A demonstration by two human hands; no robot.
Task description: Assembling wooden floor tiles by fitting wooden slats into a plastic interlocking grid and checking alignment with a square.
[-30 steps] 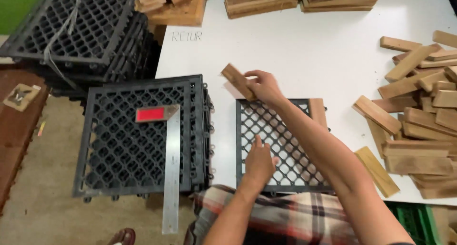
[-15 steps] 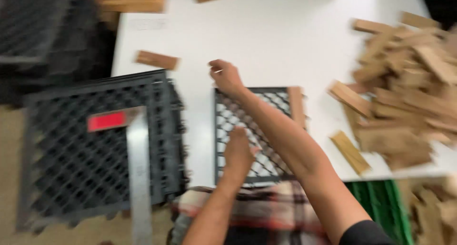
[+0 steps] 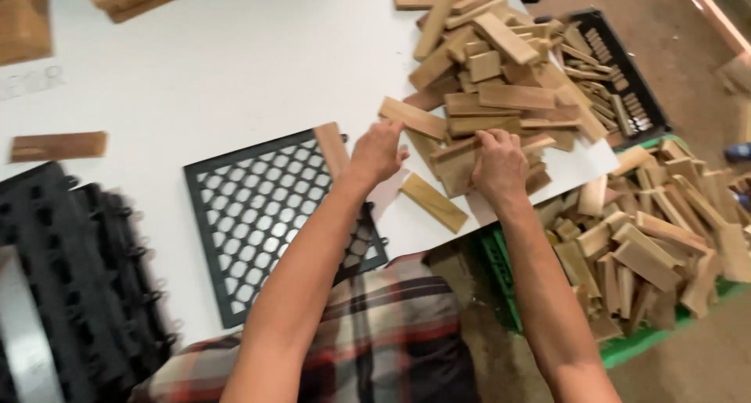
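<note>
Both hands [image 3: 438, 156] (apparently gripping) on wood slats [image 3: 501, 98]

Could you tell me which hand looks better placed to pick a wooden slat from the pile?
Probably the right hand: it rests on the slat pile, while the left hand is only at its edge.

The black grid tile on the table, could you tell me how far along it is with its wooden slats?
Done: one wooden slat lies along the far edge of the black grid tile. In hand: the left hand and right hand both reach into the pile of slats, fingers on loose pieces. Left: the rest of the grid shows bare, with no other slats on it.
</note>
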